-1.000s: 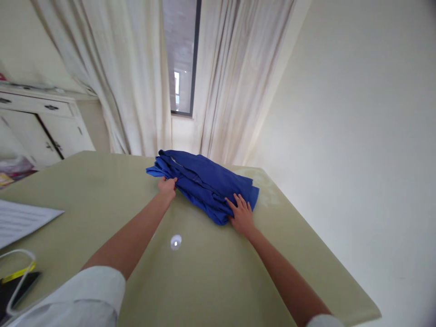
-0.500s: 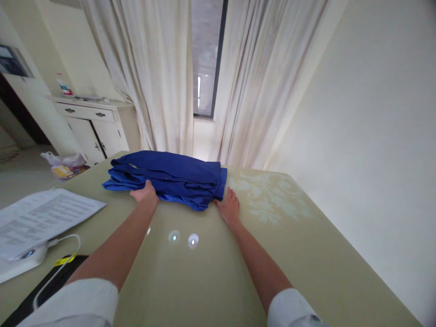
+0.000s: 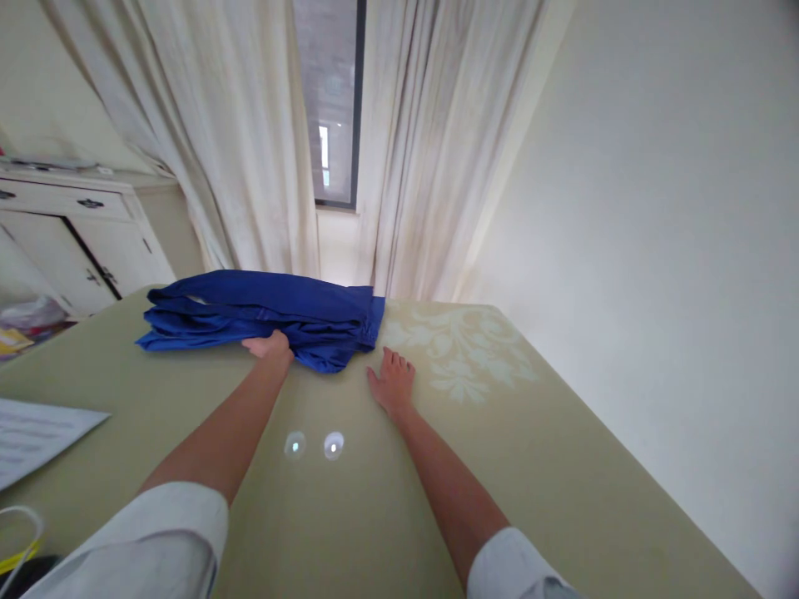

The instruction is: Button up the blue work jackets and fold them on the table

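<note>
A folded blue garment (image 3: 268,299) lies in a long, layered bundle across the far part of the table, with a gathered edge at its right end. At the middle of its near edge, my left hand (image 3: 272,344) grips the cloth, and some of its fingers are hidden by the folds. My right hand (image 3: 394,379) rests palm down on the table just off the bundle's right end. Its fingers are spread and hold nothing.
The pale green table (image 3: 374,516) has a white leaf pattern at the far right. Printed paper (image 3: 43,437) and a white cable (image 3: 31,520) are at the left. Behind stand curtains (image 3: 237,150) and a white cabinet (image 3: 93,225); a wall (image 3: 655,249) runs along the right.
My right hand has come away from the garment's right end, leaving a small gap. My left hand stays at the near edge, a little further right along it. The view has turned right.
</note>
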A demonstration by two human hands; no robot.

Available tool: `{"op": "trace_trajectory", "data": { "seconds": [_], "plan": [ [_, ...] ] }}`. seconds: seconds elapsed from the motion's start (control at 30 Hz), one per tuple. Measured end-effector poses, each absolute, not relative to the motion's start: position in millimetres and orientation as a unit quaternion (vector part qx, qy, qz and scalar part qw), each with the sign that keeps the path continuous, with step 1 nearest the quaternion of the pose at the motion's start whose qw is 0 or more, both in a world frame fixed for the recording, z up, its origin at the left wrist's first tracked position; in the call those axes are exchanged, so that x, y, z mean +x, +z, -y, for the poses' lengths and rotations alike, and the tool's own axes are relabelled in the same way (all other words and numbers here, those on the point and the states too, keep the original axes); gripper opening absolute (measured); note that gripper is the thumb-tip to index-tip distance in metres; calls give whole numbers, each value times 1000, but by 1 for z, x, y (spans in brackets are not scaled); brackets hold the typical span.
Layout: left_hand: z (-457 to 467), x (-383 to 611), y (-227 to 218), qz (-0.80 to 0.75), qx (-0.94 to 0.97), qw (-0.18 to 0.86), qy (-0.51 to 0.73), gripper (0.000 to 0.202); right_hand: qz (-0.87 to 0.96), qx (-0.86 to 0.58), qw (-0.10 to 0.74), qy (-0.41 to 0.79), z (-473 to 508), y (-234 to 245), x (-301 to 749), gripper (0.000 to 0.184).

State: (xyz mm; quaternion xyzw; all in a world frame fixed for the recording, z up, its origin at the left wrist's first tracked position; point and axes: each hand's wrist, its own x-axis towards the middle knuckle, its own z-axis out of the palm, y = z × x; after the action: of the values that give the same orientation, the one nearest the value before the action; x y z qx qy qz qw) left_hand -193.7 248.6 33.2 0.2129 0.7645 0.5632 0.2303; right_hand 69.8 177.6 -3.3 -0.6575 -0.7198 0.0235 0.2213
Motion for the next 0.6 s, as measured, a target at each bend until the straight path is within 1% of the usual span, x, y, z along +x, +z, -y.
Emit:
{"op": "trace_trajectory", "data": {
  "seconds": [0.1,0.17,0.2,0.27,0.33,0.37,0.4,0.47,0.53,0.6],
  "plan": [
    [-252,-187,41,-803,101,194,554,47,722,-656,218,26,-178,-3,70,57],
    [-250,-184,47,-817,56,173,547,53,722,-657,215,26,-177,-3,69,56],
    [-248,-181,51,-819,53,142,553,55,724,-656,213,24,-177,-3,68,56],
    [-246,-170,59,-804,129,46,579,57,727,-655,206,18,-176,-1,67,54],
    [-248,-149,64,-748,320,-28,581,54,729,-655,200,10,-175,1,65,51],
    [-251,-136,65,-709,432,-34,557,53,728,-656,199,7,-174,2,65,50],
    [-255,-121,64,-670,531,-17,519,51,728,-656,199,5,-174,2,65,48],
    [-265,-96,59,-617,649,36,444,47,728,-656,200,3,-174,3,66,46],
    [-275,-80,50,-617,671,76,404,36,728,-655,202,1,-174,2,67,45],
    [-283,-77,45,-653,632,114,401,23,728,-655,203,0,-175,1,68,46]
  ]
}}
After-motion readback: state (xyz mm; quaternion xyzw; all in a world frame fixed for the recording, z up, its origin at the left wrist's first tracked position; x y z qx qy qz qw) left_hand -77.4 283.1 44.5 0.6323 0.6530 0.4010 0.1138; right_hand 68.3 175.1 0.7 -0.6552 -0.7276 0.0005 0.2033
